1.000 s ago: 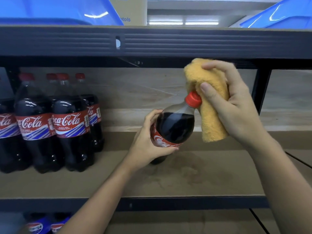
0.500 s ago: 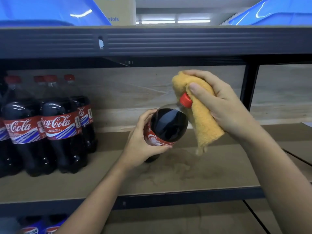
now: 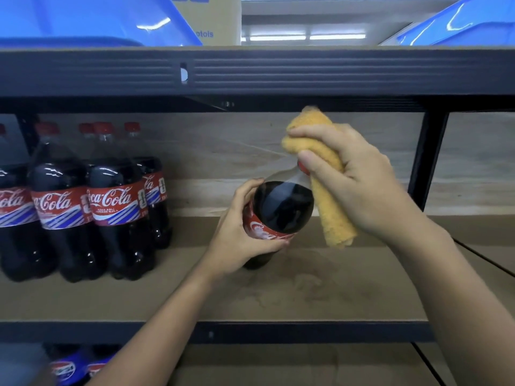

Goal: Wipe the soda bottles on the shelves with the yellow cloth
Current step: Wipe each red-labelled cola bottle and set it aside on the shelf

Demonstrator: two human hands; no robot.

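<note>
1. The yellow cloth (image 3: 328,174) is clenched in the right hand (image 3: 359,182) and wrapped over the red cap (image 3: 303,168) of a tilted Coca-Cola bottle (image 3: 281,210).
2. That bottle is gripped around its label by the left hand (image 3: 239,235), its base resting on the middle shelf (image 3: 348,291).
3. Only the cap and neck appear to be under wiping; the body seems left to do.
4. A cluster of Coca-Cola bottles (image 3: 83,201) at far left and Pepsi bottles (image 3: 67,369) below appear still unwiped.
</note>
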